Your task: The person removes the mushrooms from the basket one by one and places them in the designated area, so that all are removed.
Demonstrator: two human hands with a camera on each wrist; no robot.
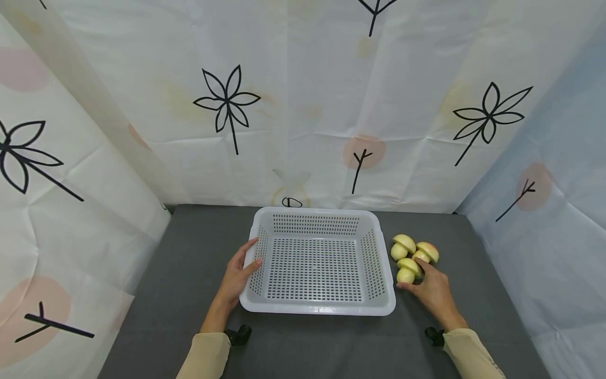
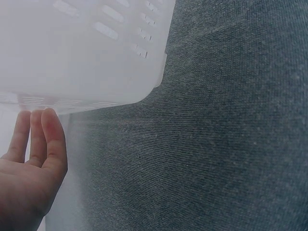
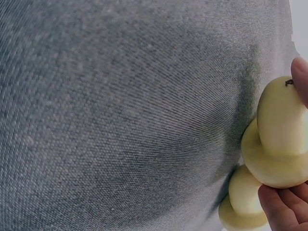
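A white plastic basket (image 1: 316, 309) with slotted walls and a perforated floor stands on the dark grey cloth, nothing inside it. My left hand (image 1: 238, 272) grips its left rim, thumb over the top. In the left wrist view the fingers (image 2: 54, 130) reach up against the basket's underside edge. Just right of the basket, my right hand (image 1: 432, 289) pinches the nearest pale yellow toy mushroom (image 1: 408, 269), thumb at the stem end and fingers at the cap. Two similar mushrooms lie close behind it, one at the left (image 1: 403, 246) and one with a reddish cap (image 1: 428, 251).
Grey cloth (image 1: 326, 347) covers the tabletop. White fabric with line-drawn plants hangs behind the table as a back wall (image 1: 307, 105), and more fabric closes off the left (image 1: 94, 221) and right sides (image 1: 558, 252). The basket's far rim is near the back wall.
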